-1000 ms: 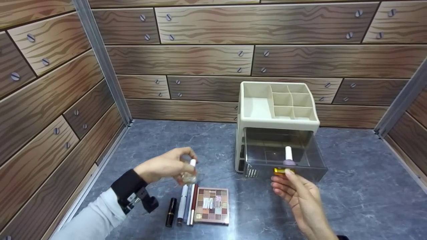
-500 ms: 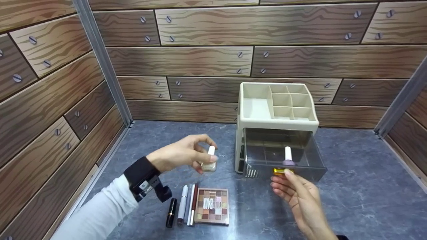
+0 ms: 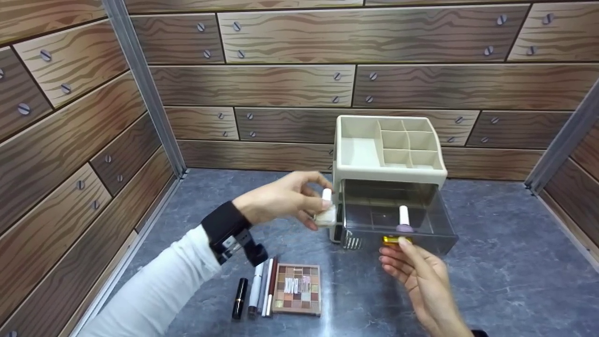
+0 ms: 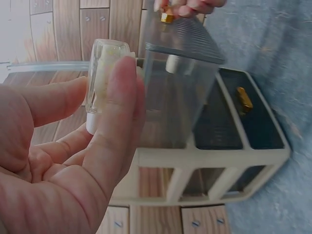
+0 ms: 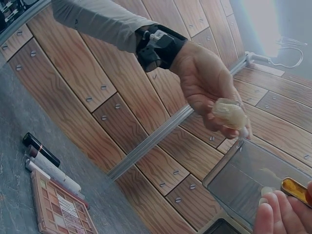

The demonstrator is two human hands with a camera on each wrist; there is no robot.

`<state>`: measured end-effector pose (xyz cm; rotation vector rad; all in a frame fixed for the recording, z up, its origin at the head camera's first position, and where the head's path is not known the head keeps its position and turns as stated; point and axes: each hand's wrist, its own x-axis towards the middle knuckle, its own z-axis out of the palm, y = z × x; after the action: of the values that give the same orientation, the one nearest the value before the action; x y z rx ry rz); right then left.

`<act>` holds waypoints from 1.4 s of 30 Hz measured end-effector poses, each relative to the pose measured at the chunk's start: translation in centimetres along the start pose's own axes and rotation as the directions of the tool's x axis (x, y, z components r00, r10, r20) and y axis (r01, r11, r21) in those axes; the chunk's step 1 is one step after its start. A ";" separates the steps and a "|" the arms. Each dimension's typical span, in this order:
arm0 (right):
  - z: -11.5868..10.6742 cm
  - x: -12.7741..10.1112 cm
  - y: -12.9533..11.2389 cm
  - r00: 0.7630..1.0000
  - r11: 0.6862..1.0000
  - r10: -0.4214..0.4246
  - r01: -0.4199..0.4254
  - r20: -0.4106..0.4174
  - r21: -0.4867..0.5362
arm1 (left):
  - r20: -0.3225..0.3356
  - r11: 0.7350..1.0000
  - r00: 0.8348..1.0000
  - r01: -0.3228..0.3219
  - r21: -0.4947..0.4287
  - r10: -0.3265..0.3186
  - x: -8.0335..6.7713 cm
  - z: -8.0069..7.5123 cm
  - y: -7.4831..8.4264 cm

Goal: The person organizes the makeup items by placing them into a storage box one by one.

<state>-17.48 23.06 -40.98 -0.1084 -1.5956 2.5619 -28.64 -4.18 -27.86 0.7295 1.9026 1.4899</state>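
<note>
My left hand (image 3: 292,199) pinches a small clear nail polish bottle (image 3: 325,213) with a white cap, held in the air just left of the pulled-out smoky drawer (image 3: 398,213). The bottle (image 4: 102,78) shows between thumb and fingers in the left wrist view, and as the bottle (image 5: 229,113) in the right wrist view. My right hand (image 3: 412,264) grips the drawer's gold handle (image 3: 395,240) with its fingertips. Inside the drawer stands a purple bottle (image 3: 405,222) with a white cap. The drawer belongs to a cream organizer (image 3: 388,150) with empty top compartments.
On the grey tabletop (image 3: 505,262) in front lie an eyeshadow palette (image 3: 297,289), several pens and pencils (image 3: 263,288) and a black lipstick (image 3: 240,298). Wood-pattern walls enclose the table on three sides.
My left hand has carried the clear bottle up and to the right, from above the pens to the drawer's left edge. The right hand has stayed on the handle.
</note>
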 end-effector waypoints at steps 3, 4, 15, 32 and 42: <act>0.0 0.1 0.0 1.000 1.000 0.008 -0.008 -0.009 -0.006 | -0.006 1.000 1.000 -0.003 -0.001 0.003 1.0 0.5 0.7; 0.0 0.1 0.0 1.000 1.000 0.012 -0.012 -0.014 -0.007 | -0.007 1.000 1.000 -0.003 0.000 0.003 1.3 0.6 0.9; -0.2 0.2 0.2 1.000 1.000 0.018 -0.018 0.005 0.024 | 0.028 0.999 0.999 -0.017 0.034 0.016 4.6 2.4 1.9; -0.2 0.2 0.0 1.000 0.999 0.027 -0.027 0.004 0.019 | -0.084 0.998 0.995 -0.047 0.049 0.051 8.3 5.1 1.8; -0.2 0.1 0.0 1.000 0.999 0.005 -0.006 0.030 0.050 | -0.091 0.994 0.995 -0.042 0.100 0.051 8.5 5.5 1.6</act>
<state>-17.60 23.25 -41.11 -0.0699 -1.5415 2.6180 -30.10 5.94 -28.43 0.7652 2.0545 1.4910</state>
